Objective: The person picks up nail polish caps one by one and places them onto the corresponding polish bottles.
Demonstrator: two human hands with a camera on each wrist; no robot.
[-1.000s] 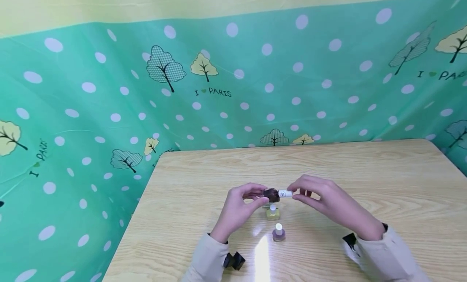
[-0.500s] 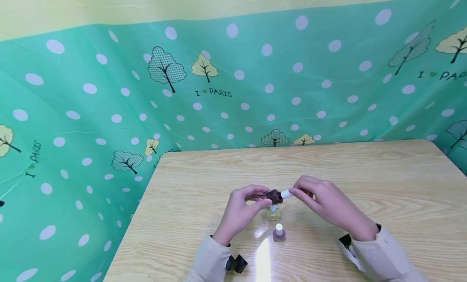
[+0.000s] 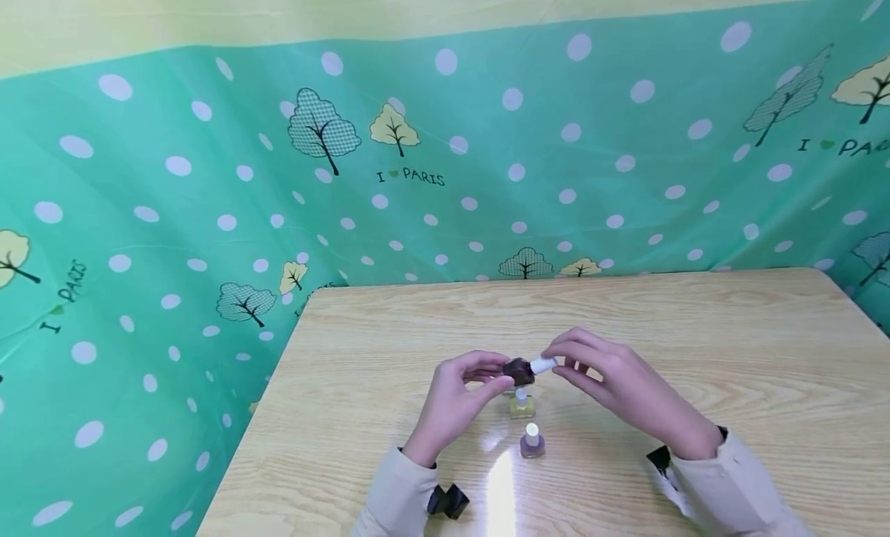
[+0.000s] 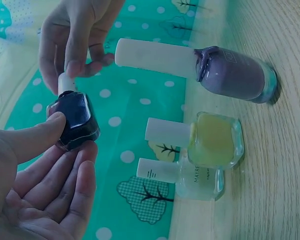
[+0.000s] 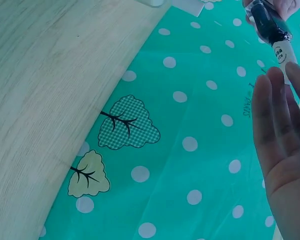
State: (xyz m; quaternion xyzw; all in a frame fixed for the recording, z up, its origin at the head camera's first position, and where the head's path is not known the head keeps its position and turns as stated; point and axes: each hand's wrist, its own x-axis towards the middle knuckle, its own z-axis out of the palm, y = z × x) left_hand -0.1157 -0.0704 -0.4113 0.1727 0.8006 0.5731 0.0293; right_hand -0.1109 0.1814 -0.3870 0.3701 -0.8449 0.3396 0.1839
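Note:
A dark nail polish bottle (image 3: 518, 372) with a white cap (image 3: 543, 365) is held on its side above the table. My left hand (image 3: 455, 402) pinches the glass body between thumb and fingers. At the other end, the thumb and fingertips of my right hand (image 3: 608, 378) pinch the cap, which sits against the bottle's neck. Just below stand a yellow polish bottle (image 4: 215, 140) and a pale, nearly clear one (image 4: 200, 181), close together in the left wrist view. Closer to me is a purple polish bottle (image 3: 532, 444), upright with its white cap on.
The wooden table (image 3: 334, 382) stretches out to both sides. A green dotted cloth (image 3: 417, 158) hangs behind it and along its left. Black pieces (image 3: 448, 501) are at my left cuff, and a bright glare streak lies on the table.
My right hand has shifted its fingers on the cap, tilting the bottle slightly and turning the cap's printed mark out of the head view. The standing bottles have stayed put.

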